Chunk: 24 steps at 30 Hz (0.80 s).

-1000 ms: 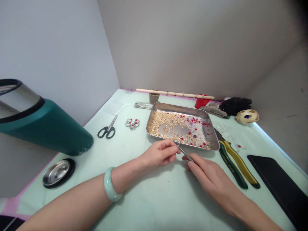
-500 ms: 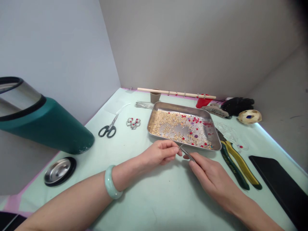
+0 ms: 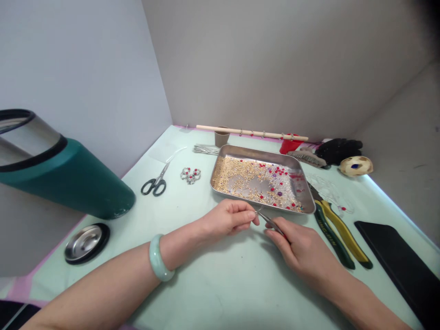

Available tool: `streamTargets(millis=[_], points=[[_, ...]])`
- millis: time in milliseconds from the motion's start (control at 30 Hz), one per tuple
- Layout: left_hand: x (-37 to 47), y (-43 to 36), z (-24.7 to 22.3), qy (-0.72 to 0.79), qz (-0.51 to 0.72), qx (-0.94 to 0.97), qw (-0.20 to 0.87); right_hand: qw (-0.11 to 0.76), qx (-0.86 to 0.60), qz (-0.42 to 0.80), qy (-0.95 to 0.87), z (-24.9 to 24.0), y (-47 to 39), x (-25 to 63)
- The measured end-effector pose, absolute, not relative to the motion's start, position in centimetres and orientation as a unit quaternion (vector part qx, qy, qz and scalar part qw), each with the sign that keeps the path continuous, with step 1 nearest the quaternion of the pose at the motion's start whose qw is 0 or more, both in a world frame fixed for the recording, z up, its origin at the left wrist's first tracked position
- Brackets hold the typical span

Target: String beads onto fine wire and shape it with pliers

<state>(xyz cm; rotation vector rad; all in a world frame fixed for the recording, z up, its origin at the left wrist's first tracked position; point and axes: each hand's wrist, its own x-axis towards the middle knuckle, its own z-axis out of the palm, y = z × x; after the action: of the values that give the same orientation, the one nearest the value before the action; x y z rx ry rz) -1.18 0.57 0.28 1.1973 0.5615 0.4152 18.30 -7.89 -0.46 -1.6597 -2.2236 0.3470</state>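
Hands (image 3: 264, 229) pinch maybe tweezers (image 3: 270, 221) beside bead tray (image 3: 220, 158)

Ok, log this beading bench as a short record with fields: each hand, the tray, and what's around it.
left hand: fingertips pinched on something too small to identify, meeting the tool tip
right hand: holds thin metal tweezers
tray: rectangular steel tray of gold and red beads, just beyond the hands
left side: black-handled scissors, small beaded flower piece, dark green tumbler lying down, round metal lid
right side: green and yellow pliers
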Motion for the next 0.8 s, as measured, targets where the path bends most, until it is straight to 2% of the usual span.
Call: streamTargets(millis=[233,500,800], points=[[-1.3,0.6,0.5,0.246,0.185,0.539,0.784,0.198,-0.579,0.134,-0.780,-0.7,-7.7,18.3],[-1.1,0.5,0.6,0.243,0.210,0.530,0.785,0.227,-0.561,0.302,-0.737,1.6,-7.5,17.9],[-1.0,0.5,0.8,0.264,0.217,0.545,0.765,0.249,-0.575,0.338,-0.702,1.6,-7.6,18.2]])
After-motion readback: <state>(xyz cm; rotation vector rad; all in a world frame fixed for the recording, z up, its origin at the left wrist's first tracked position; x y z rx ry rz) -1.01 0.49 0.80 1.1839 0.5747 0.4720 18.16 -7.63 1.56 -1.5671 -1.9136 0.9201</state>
